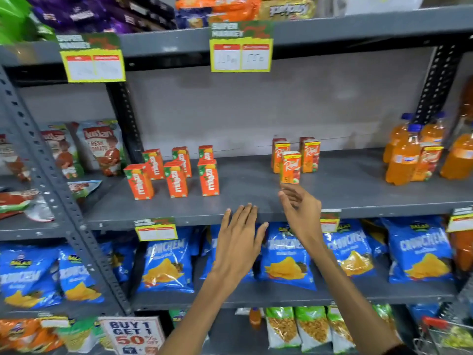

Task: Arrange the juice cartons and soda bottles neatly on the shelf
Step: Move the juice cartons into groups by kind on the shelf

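shop | stocked metal shelf point(256, 216) | price tags point(240, 56) | promo sign point(131, 334)

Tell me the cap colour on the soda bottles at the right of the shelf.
Blue caps on the orange soda bottles, clearest in the head view.

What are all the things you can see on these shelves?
Small orange Maaza juice cartons: six, middle shelf, left, two rows.
Orange-yellow Real juice cartons: three clustered mid-shelf; a fourth among the bottles.
Orange soda bottles with blue caps: at least four, middle shelf, right.
Red-and-white tomato pouches: several, left bay.
Blue Crunchem chip bags: many, shelf below.
Yellow price tags: several, shelf edges.
Left hand: open, empty, at shelf edge.
Right hand: open, empty, below front Real carton.
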A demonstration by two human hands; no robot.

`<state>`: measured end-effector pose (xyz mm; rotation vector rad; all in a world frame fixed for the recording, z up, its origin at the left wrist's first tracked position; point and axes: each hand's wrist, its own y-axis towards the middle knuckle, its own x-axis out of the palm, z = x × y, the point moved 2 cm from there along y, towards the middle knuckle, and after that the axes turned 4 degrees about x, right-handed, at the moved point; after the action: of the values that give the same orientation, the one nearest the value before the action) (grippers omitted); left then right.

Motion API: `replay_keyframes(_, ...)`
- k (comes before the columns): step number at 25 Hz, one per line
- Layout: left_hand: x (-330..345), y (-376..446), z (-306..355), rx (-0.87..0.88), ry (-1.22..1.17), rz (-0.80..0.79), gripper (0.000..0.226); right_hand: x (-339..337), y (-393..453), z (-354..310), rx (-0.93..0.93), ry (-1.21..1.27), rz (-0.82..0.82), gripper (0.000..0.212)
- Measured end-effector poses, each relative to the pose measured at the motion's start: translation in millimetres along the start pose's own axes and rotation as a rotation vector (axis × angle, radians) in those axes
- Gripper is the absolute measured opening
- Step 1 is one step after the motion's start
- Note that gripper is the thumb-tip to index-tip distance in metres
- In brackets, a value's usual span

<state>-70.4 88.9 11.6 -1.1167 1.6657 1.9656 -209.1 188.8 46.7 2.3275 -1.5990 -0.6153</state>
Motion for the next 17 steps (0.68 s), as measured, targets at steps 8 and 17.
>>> replay_keyframes(8,41.7,45.9,149.7,0.022,-0.086,0.027,0.056,-185.6,65.4,59.6,-0.043,-0.129,0.242,0.019)
replay_keyframes(17,75.7,76.8,205.6,0.019,0.024,-0.043,0.062,-267.2,134.2,107.4,0.266,-0.303,0.527,0.053)
